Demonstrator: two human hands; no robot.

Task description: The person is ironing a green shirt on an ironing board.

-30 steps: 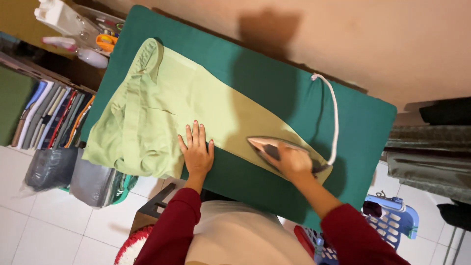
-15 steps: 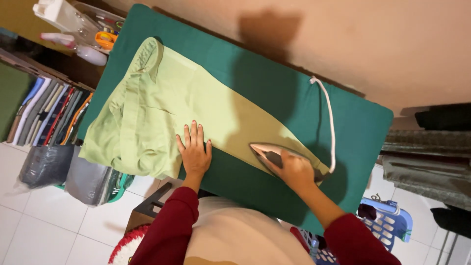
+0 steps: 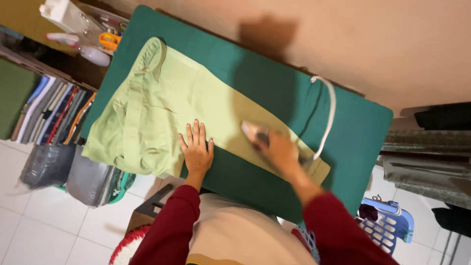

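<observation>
Our right hand (image 3: 282,152), closed around the iron (image 3: 257,135), has slid it leftward along the pale-green cotton trousers (image 3: 162,108); left hand (image 3: 197,149) presses flat, fingers spread.

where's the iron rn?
Head view, centre-right: the iron sits on the light green trousers, gripped by the right hand, with the left hand flat beside it.

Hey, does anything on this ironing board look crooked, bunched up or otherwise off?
The light green trousers lie diagonally across the green board, and their waist end is bunched and hangs over the board's edge. The left hand presses them flat; the right hand grips the iron. Nothing looks spilled or damaged.
</observation>
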